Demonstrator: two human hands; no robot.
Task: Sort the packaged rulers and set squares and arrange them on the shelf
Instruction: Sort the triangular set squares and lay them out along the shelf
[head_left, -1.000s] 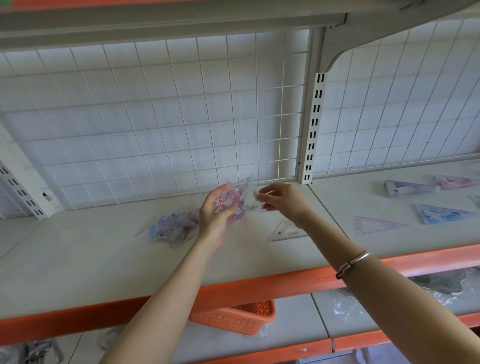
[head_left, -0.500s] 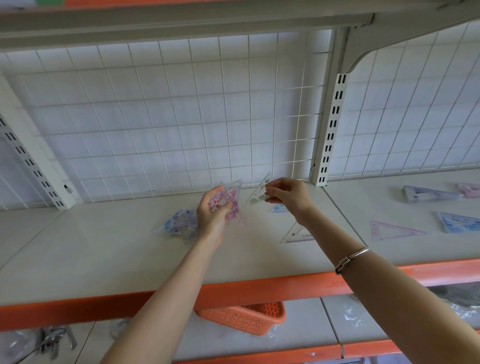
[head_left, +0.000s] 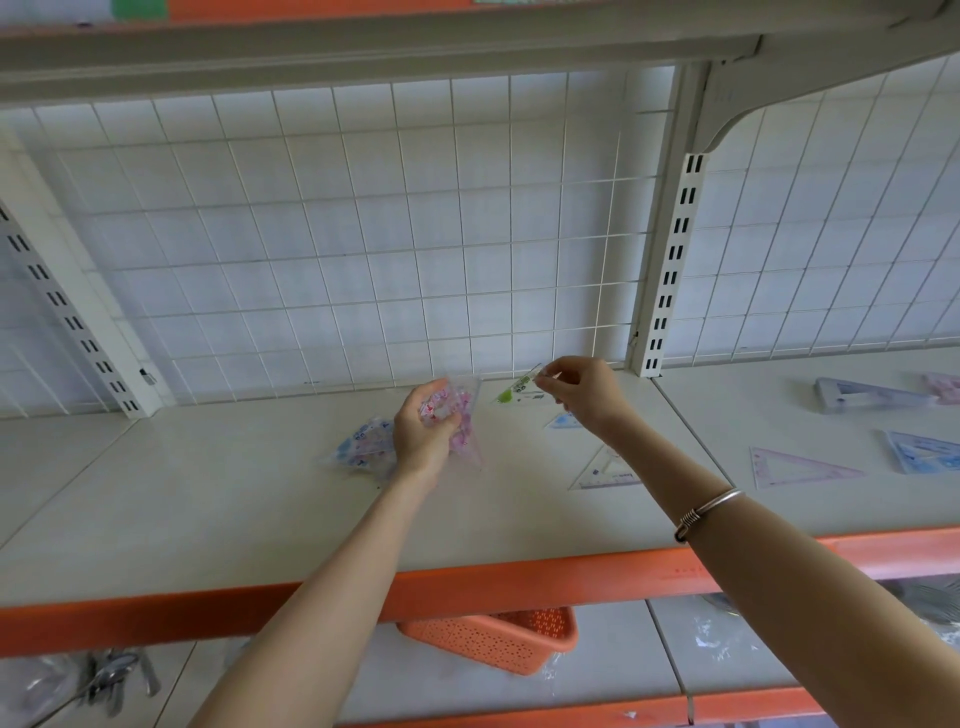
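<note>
The left hand (head_left: 423, 436) has its grip curled round a pink-patterned packet (head_left: 460, 410) above the middle of the shelf (head_left: 208, 493). Blue-patterned packets (head_left: 361, 447) lie just left of it. The right hand (head_left: 582, 395) pinches a green-printed clear packet (head_left: 514, 388) near the far edge. A clear set square (head_left: 605, 470) lies flat, nearer and to the right.

Pale shelf (head_left: 208, 509) with orange front edge: a pink-printed packet (head_left: 457, 410) is held tilted above it in the left hand (head_left: 423, 436), a blue-printed packet (head_left: 363, 447) lies flat just beside that hand, and a clear packet with a green mark (head_left: 514, 389) is pinched by the right hand (head_left: 582, 395). Flat to the right lie a clear set square (head_left: 608, 470) and a small blue triangle (head_left: 563, 421). Farther right, apart from one another, lie a pink-edged set square (head_left: 795, 467), a blue set square (head_left: 924, 452) and a lilac-grey set square (head_left: 872, 395).
</note>
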